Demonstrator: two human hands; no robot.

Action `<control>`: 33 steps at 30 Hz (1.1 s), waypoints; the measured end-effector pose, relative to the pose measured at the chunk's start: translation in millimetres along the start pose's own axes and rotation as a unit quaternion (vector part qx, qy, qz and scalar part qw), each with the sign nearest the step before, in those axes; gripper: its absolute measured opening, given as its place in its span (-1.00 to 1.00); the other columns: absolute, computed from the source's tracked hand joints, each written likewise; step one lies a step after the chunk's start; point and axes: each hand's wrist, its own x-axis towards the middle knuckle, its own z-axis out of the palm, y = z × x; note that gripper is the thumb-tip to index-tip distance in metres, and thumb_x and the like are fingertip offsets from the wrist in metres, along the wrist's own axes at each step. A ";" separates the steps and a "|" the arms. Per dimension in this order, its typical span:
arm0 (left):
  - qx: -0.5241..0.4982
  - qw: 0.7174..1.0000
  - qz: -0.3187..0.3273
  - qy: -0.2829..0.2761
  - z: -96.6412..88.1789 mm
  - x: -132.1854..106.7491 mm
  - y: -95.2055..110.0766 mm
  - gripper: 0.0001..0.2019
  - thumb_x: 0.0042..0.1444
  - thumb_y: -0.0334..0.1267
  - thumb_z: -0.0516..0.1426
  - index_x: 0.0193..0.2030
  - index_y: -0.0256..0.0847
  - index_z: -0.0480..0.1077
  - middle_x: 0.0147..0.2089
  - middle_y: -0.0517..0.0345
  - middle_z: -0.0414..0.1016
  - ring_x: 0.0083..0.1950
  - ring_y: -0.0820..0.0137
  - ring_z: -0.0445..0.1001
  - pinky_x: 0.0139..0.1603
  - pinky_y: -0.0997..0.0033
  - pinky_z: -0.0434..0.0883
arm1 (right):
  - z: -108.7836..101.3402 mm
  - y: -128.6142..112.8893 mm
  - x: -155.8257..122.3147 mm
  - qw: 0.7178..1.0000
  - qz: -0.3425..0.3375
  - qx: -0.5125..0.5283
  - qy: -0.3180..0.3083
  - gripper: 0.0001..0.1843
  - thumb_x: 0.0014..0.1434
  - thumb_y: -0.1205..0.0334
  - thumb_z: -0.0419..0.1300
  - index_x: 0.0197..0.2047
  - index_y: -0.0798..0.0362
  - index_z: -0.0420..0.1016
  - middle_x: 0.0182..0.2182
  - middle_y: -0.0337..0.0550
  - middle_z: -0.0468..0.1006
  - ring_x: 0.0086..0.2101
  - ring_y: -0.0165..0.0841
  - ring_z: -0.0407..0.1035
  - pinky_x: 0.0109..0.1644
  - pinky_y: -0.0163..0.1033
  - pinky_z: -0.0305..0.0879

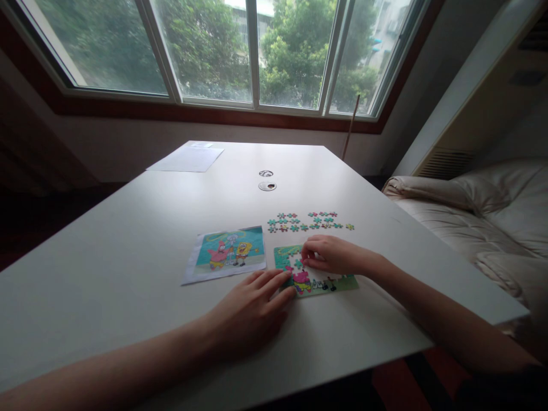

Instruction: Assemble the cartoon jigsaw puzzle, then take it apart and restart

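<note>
- Two bare hands work at the near edge of a white table [128, 257], set apart from each other, one at each side of a half-built jigsaw [338, 282].
- Nearest, the left hand [252, 311] lies flat and spread, palm down. Its fingertips touch the jigsaw's lower left edge and grip nothing.
- Just beyond, the right hand [331, 255] rests over the jigsaw's upper middle, fingers curled with thumb and forefinger drawn close. I cannot tell whether a piece sits between them.
- The jigsaw lies flat on the table, right of centre. Its green and pink parts are joined and white gaps show inside.
- It looks like thin card, light and a little flexible, likely to slide on the smooth top and to come apart if lifted by one corner. A flat palm at the border should steady it best.
- A printed picture [229, 254] of cartoon figures lies just left of it, apart from both hands.
- Farther back, loose pieces [310, 222] are spread in rows. They look small and light, best pinched by their edges.
- Two round cable ports [267, 186] sit mid-table, and sheets of paper [188, 158] lie at the far left corner.
- Cushions [471, 205] lie to the right, with a stick [351, 128] leaning under the window [214, 51].
</note>
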 end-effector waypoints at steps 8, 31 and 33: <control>-0.005 1.000 -0.021 0.003 -4.1 2.1 -3.3 -0.71 0.15 -0.30 -0.03 0.03 -0.22 0.23 0.14 -0.05 0.25 0.10 0.15 0.24 0.04 0.07 0.24 | 4.4 -3.9 2.7 0.995 -0.017 -0.097 0.026 -0.80 0.20 0.26 -0.03 -0.31 0.14 0.37 -0.38 -0.05 0.44 -0.35 -0.33 0.30 -0.22 -0.24 0.19; -0.031 0.999 -0.019 -0.009 -2.6 17.5 -21.5 -0.71 0.22 -0.21 -0.07 0.04 -0.23 0.19 0.07 0.01 0.30 0.09 0.18 0.21 0.03 0.14 0.18 | 11.2 -7.7 11.4 0.987 -0.005 -0.152 0.048 -0.80 0.22 0.29 -0.03 -0.31 0.15 0.39 -0.37 -0.07 0.44 -0.34 -0.34 0.29 -0.23 -0.25 0.16; -0.037 0.999 -0.023 -0.016 -2.4 18.7 -21.2 -0.70 0.21 -0.18 -0.06 0.03 -0.22 0.20 0.06 0.00 0.31 0.07 0.17 0.22 0.03 0.13 0.19 | 8.9 -7.2 10.4 0.988 -0.015 -0.144 0.052 -0.80 0.21 0.28 -0.02 -0.32 0.14 0.40 -0.38 -0.08 0.44 -0.34 -0.35 0.29 -0.21 -0.26 0.16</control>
